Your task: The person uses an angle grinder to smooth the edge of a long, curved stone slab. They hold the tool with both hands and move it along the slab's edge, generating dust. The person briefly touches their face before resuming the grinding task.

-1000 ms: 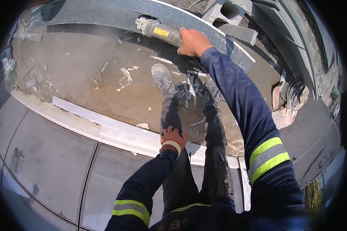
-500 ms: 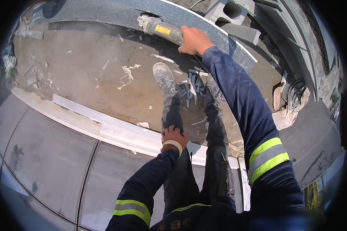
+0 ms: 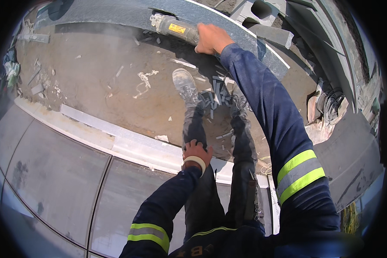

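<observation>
My right hand (image 3: 213, 38) is wrapped round the rear of an angle grinder (image 3: 176, 28) with a grey body and a yellow label. The grinder's head lies against the edge of a long grey stone slab (image 3: 116, 13) at the far side; its disc is mostly hidden. On my left thigh, near the knee, my left hand (image 3: 197, 154) rests with its fingers spread, holding nothing. A pale band circles that wrist.
Stone offcuts (image 3: 217, 92) litter the dirt by my boots (image 3: 184, 79). A hollow concrete block (image 3: 258, 13) stands beyond the slab. At right lies a coil of cable (image 3: 331, 103). A white ledge (image 3: 129, 148) borders large grey tiles (image 3: 56, 167) behind me.
My right hand and the grinder have shifted slightly left along the slab's edge. The left hand stays on the thigh, and the view has moved a little.
</observation>
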Motion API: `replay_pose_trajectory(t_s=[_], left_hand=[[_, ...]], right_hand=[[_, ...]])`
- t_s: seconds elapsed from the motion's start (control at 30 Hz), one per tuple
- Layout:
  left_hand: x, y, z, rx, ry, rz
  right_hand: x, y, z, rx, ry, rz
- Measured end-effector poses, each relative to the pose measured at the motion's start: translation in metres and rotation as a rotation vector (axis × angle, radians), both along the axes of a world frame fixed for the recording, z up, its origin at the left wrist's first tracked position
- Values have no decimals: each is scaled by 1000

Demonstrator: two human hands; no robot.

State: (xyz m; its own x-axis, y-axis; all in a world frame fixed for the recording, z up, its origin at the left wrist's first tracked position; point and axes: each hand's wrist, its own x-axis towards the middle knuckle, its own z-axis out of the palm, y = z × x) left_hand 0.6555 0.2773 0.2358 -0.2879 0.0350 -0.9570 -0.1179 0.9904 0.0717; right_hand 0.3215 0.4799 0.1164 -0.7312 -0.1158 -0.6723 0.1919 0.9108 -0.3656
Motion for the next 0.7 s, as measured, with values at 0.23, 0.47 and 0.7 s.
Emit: replay_pose_trajectory(t_s=[0.23,0.47,0.7], left_hand=[[-2,0,0,7,2,0],[-4,2,-2,-14,-20,5],[-4,9,0,-19,-52,10]], right_hand=[[29,25,11,10,1,-12],[16,12,1,-8,1,-38],[5,7,-4,-16,-15,-20]])
